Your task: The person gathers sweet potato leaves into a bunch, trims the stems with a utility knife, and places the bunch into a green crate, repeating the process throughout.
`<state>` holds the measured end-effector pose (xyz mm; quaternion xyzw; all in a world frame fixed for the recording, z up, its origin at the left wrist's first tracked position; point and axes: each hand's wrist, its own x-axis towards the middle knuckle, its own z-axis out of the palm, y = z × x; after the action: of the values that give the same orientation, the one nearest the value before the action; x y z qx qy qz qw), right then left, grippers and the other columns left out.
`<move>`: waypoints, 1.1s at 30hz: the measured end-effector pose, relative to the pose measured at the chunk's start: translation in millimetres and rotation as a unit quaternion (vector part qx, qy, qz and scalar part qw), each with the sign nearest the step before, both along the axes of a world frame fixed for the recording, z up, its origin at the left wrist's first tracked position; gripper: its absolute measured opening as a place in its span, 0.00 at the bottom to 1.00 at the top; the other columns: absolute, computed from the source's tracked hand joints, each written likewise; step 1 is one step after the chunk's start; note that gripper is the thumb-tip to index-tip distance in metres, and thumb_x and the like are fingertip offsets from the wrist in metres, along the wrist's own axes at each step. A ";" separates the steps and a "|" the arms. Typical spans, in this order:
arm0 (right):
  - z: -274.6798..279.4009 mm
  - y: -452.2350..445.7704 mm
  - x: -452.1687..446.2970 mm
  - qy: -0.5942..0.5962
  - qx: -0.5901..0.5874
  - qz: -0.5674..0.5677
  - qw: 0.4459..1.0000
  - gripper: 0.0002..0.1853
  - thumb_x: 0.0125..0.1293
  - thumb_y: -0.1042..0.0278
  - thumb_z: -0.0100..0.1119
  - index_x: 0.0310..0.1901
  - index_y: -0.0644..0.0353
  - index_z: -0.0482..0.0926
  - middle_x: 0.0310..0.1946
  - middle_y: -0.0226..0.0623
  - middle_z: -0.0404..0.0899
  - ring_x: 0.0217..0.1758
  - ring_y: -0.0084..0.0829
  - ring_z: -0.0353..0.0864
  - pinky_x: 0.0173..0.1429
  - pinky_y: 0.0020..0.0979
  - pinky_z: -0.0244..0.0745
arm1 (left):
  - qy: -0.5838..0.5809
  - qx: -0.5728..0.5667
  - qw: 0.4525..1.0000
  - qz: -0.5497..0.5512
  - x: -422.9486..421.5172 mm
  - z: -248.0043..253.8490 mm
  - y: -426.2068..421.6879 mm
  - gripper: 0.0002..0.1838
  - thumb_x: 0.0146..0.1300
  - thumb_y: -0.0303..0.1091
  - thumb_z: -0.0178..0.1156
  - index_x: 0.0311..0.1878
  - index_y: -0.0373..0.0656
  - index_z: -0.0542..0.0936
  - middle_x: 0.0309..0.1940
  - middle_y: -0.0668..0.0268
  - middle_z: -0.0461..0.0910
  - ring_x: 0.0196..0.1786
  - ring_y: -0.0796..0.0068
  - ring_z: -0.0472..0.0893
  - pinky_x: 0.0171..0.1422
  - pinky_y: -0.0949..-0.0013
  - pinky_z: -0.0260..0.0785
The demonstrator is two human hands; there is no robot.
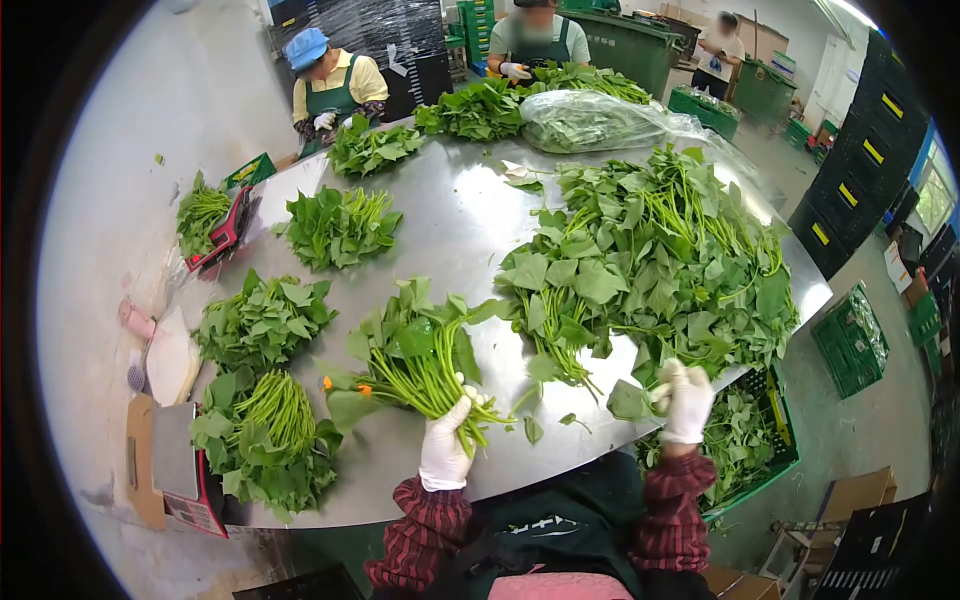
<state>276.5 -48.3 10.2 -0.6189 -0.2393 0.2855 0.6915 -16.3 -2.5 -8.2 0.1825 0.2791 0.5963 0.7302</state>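
My left hand point(447, 440), in a white glove, is closed round the stems of a bunch of leafy greens point(410, 350) at the table's near side. Its leaves point away from me and the cut stem ends stick out by my fingers. Over the near table edge, my right hand point(686, 400), also gloved and slightly blurred, is closed with a single leaf point(630, 400) at its fingertips. Beyond it lies a large loose heap of the same greens point(650, 260). A few loose leaf scraps point(533, 430) lie between my hands.
Several bunches, one a stemmy bundle point(275, 415), line the metal table's point(440, 210) left side. A red scale point(190, 505) stands at the near left. Below the right edge is a green crate point(785, 430) of leaves. A bagged pile point(590, 122) and co-workers point(335, 90) are across the table.
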 end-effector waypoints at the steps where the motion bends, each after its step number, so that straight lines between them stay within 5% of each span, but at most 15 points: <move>1: -4.5 -0.8 15.0 0.003 -0.020 -0.043 0.999 0.13 0.63 0.65 0.59 0.27 0.62 0.69 0.16 0.35 0.74 0.10 0.19 0.69 0.12 0.17 0.55 | -0.012 0.012 1.000 -0.006 -1.4 1.3 1.3 0.15 0.60 0.21 0.55 0.51 0.39 0.71 0.38 0.63 0.78 0.42 0.67 0.78 0.58 0.57 0.69; 4: 6.2 -7.7 11.0 -0.166 -0.164 -0.017 0.972 0.14 0.61 0.60 0.62 0.36 0.65 0.74 0.22 0.33 0.77 0.16 0.22 0.73 0.21 0.23 0.67 | -0.014 0.000 1.000 -0.008 3.3 3.1 0.1 0.16 0.60 0.21 0.55 0.52 0.39 0.70 0.38 0.63 0.78 0.42 0.66 0.79 0.57 0.56 0.69; 5: -25.4 -5.0 13.4 -0.257 -0.108 0.020 0.960 0.19 0.61 0.61 0.61 0.47 0.67 0.75 0.23 0.32 0.76 0.14 0.19 0.72 0.16 0.19 0.60 | -0.016 -0.003 1.000 -0.011 5.8 1.1 -0.9 0.16 0.60 0.21 0.55 0.52 0.39 0.70 0.38 0.63 0.78 0.42 0.66 0.79 0.57 0.56 0.69; 10: 22.1 0.8 -88.3 -0.018 -0.043 0.453 0.890 0.26 0.65 0.55 0.52 0.60 0.63 0.65 0.19 0.33 0.78 0.17 0.18 0.73 0.24 0.19 0.67 | -0.031 -0.018 0.998 -0.058 14.0 2.8 -8.5 0.16 0.60 0.21 0.54 0.52 0.40 0.70 0.42 0.61 0.78 0.44 0.64 0.79 0.54 0.58 0.72; 14: -1.2 5.9 -125.9 0.155 -0.118 0.452 0.870 0.18 0.65 0.56 0.54 0.43 0.65 0.73 0.17 0.35 0.77 0.14 0.19 0.72 0.19 0.18 0.62 | 0.038 -0.019 0.996 -0.078 14.1 12.8 -16.7 0.14 0.59 0.24 0.55 0.49 0.40 0.69 0.43 0.57 0.78 0.45 0.65 0.79 0.50 0.63 0.73; 18: 1.7 3.3 -118.7 0.086 -0.186 0.466 0.861 0.11 0.64 0.62 0.55 0.35 0.63 0.73 0.15 0.34 0.76 0.13 0.19 0.71 0.18 0.20 0.61 | 0.108 0.025 0.985 -0.130 14.5 5.4 -19.2 0.14 0.59 0.25 0.56 0.49 0.41 0.69 0.37 0.58 0.79 0.45 0.60 0.79 0.51 0.60 0.72; 21: -10.9 -5.2 -125.6 -0.099 -0.122 0.262 0.952 0.07 0.61 0.70 0.56 0.28 0.62 0.72 0.15 0.36 0.74 0.13 0.24 0.73 0.20 0.28 0.66 | 0.079 0.009 0.989 -0.125 27.0 5.7 -23.0 0.14 0.59 0.27 0.58 0.48 0.40 0.69 0.32 0.61 0.78 0.38 0.64 0.79 0.55 0.58 0.69; 24: -28.8 6.9 -87.3 -0.382 -0.027 -0.052 0.922 0.05 0.60 0.76 0.54 0.28 0.65 0.72 0.20 0.37 0.72 0.23 0.25 0.73 0.27 0.25 0.69 | 0.044 0.018 0.991 -0.125 26.3 4.7 -22.3 0.13 0.61 0.28 0.57 0.48 0.41 0.69 0.28 0.66 0.74 0.32 0.72 0.75 0.60 0.58 0.65; 25: -24.8 11.1 -64.3 -0.312 -0.044 -0.037 0.948 0.06 0.60 0.73 0.58 0.32 0.65 0.72 0.21 0.38 0.73 0.22 0.26 0.73 0.28 0.27 0.70 | 0.011 0.014 0.995 -0.095 22.3 3.5 -20.0 0.12 0.62 0.28 0.55 0.48 0.41 0.69 0.28 0.66 0.74 0.32 0.73 0.74 0.60 0.58 0.65; 26: -14.9 18.4 -44.3 -0.048 -0.070 -0.028 0.996 0.11 0.59 0.69 0.62 0.37 0.66 0.71 0.24 0.41 0.74 0.23 0.28 0.74 0.28 0.29 0.71 | -0.023 0.010 0.998 -0.064 17.8 2.1 -17.2 0.11 0.63 0.27 0.54 0.48 0.40 0.69 0.27 0.67 0.73 0.32 0.73 0.74 0.60 0.57 0.65; 27: -29.2 23.4 -16.2 -0.322 -0.211 -0.072 0.920 0.18 0.58 0.63 0.62 0.44 0.67 0.70 0.28 0.47 0.77 0.31 0.42 0.80 0.34 0.36 0.74 | -0.018 0.017 0.999 -0.044 13.0 0.6 -13.4 0.14 0.65 0.28 0.53 0.53 0.40 0.68 0.28 0.68 0.72 0.32 0.75 0.72 0.62 0.59 0.63; 28: -43.1 26.7 -1.1 -0.494 -0.143 -0.130 0.848 0.22 0.57 0.57 0.62 0.46 0.66 0.71 0.30 0.49 0.78 0.32 0.44 0.80 0.34 0.39 0.74 | -0.060 0.038 0.997 -0.039 9.0 2.5 -10.5 0.17 0.66 0.30 0.52 0.56 0.40 0.67 0.29 0.68 0.71 0.34 0.75 0.72 0.63 0.59 0.62; 30: -25.7 25.3 -4.8 -0.504 -0.280 -0.016 0.817 0.22 0.57 0.54 0.62 0.45 0.63 0.74 0.26 0.48 0.79 0.32 0.47 0.80 0.38 0.40 0.73 | -0.046 0.071 0.996 -0.009 2.3 3.1 -4.6 0.20 0.65 0.33 0.53 0.59 0.40 0.66 0.28 0.69 0.71 0.34 0.76 0.72 0.64 0.59 0.61; 32: -24.5 31.7 -29.9 -0.510 -0.228 0.054 0.827 0.19 0.57 0.52 0.60 0.41 0.61 0.76 0.27 0.50 0.78 0.32 0.47 0.79 0.37 0.41 0.73 | -0.053 0.069 0.996 -0.009 -1.0 5.6 -3.6 0.16 0.65 0.31 0.54 0.55 0.41 0.68 0.28 0.70 0.70 0.34 0.76 0.71 0.64 0.60 0.61; 33: -10.5 31.2 -46.1 -0.596 -0.200 0.137 0.766 0.18 0.55 0.53 0.61 0.39 0.60 0.76 0.26 0.48 0.78 0.30 0.46 0.79 0.36 0.42 0.73 | -0.054 0.069 0.996 -0.021 -3.2 1.2 -3.6 0.14 0.64 0.30 0.54 0.53 0.42 0.69 0.28 0.70 0.69 0.34 0.76 0.71 0.64 0.60 0.61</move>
<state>230.4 -17.0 -0.3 -0.7497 -0.6227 -0.0072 0.2239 -19.5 -6.1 -7.0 0.2057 0.1931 0.6081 0.7421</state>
